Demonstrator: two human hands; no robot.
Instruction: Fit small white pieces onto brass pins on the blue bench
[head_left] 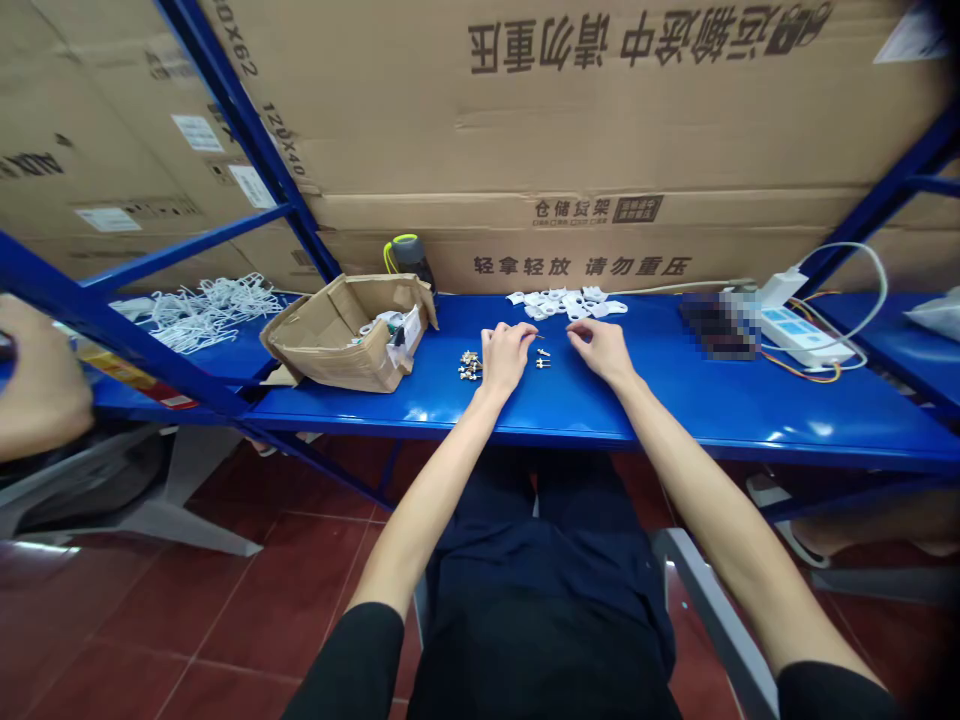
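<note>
A blue table (750, 400) spans the view; taking the gap between the hands as the dial's centre, a torn carton (337, 365) sits at 9 o'clock and a power strip (799, 335) at 3. The left hand (506, 358), just left of centre, has thumb and fingertips drawn together, apparently gripping a slim pin (539, 337) that pokes out toward 3 o'clock. The right hand (604, 350) faces it, fingers curled in; whether its tips meet or hold anything can't be made out. White pieces (577, 302) lie spread at 12. A pile of pins (471, 370) rests just beside the left hand, at its 9 o'clock, and two loose pins (544, 364) lie at about 7 from centre. The step looks like handling pins singly; the next move would call for a light, precise pinch, leaving the loose ones undisturbed.
</note>
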